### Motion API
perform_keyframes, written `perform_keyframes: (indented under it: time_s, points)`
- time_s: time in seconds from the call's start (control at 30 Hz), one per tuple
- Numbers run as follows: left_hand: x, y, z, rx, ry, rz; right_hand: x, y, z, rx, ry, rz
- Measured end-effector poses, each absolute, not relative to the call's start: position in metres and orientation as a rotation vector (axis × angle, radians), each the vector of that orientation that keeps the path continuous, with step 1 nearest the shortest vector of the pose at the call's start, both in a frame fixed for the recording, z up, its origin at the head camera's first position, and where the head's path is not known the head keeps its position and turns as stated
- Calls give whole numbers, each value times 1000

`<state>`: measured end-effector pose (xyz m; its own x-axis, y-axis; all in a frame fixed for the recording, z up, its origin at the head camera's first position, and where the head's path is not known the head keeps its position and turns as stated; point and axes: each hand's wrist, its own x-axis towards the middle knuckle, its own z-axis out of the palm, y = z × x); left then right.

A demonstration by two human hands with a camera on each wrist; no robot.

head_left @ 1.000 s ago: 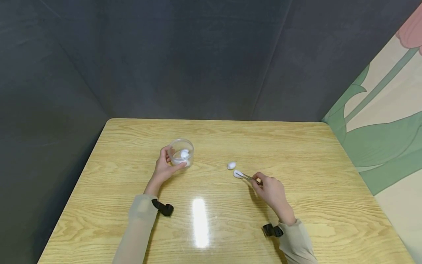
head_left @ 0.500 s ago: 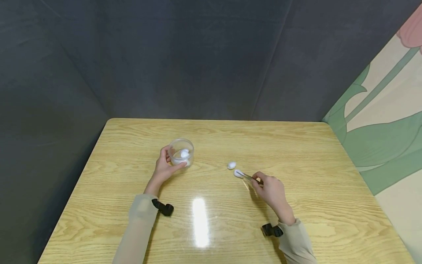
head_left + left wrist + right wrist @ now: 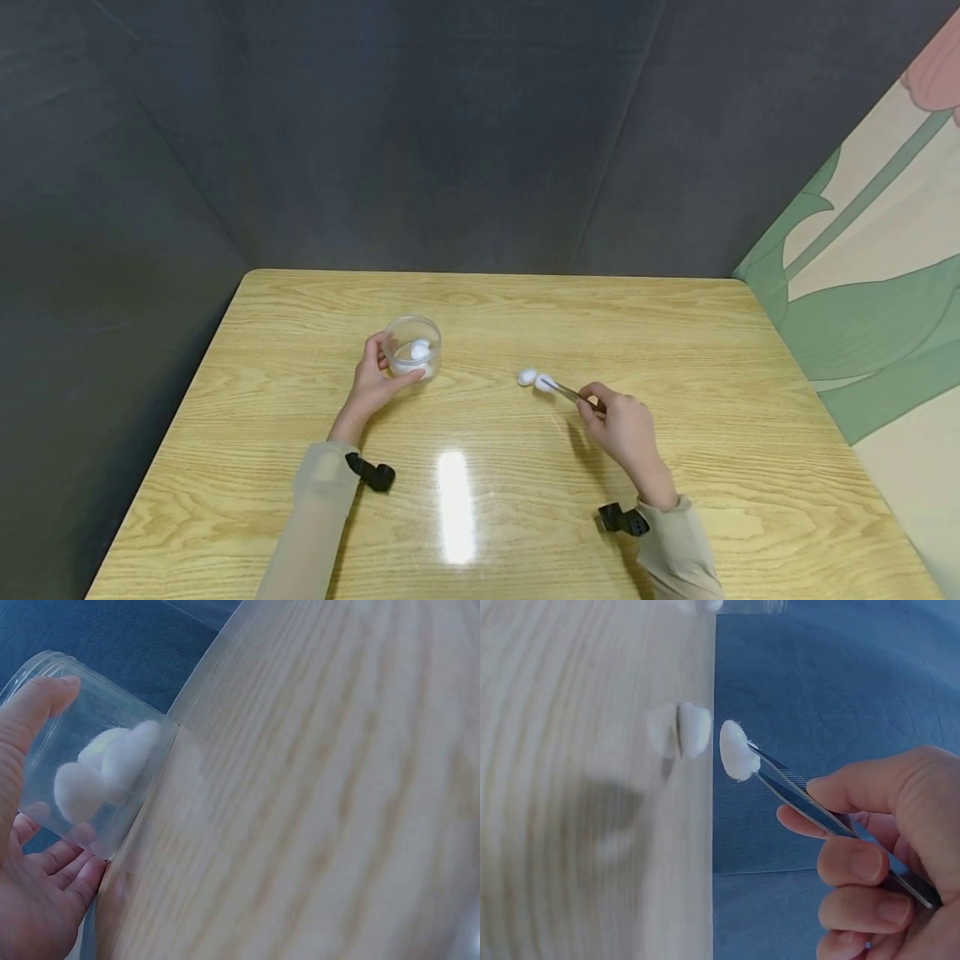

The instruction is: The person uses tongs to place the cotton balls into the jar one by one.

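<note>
My left hand [image 3: 373, 385] holds a clear round plastic jar [image 3: 412, 325] standing on the table, thumb on the near side and fingers behind. Several white cotton balls [image 3: 112, 769] lie at the jar's bottom in the left wrist view. With thumb and fingers my right hand [image 3: 619, 429] pinches metal tweezers [image 3: 840, 823]. Their tips grip one cotton ball [image 3: 736, 752], which hangs above the table in the right wrist view. Another cotton ball [image 3: 527, 377] sits on the table just left of the held one.
The wood-grain table [image 3: 300, 300] has a glossy top with a bright reflection in front. A dark cloth [image 3: 450, 133] hangs behind the table and along its left side. At the right is a flower-patterned cloth [image 3: 877, 350].
My right hand and the tweezers have raised the gripped cotton ball off the table, so it appears slightly farther back. My left hand and the jar have not moved.
</note>
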<state>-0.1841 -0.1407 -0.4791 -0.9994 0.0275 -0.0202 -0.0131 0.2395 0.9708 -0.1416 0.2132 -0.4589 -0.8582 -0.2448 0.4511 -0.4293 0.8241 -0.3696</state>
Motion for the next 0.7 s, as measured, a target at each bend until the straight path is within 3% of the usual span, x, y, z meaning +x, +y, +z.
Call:
perform_keyframes:
  time_s: [0.7]
  points:
    - [-183,-140,-478,8,2442,1926,-150,209,-443,480,-2624,678]
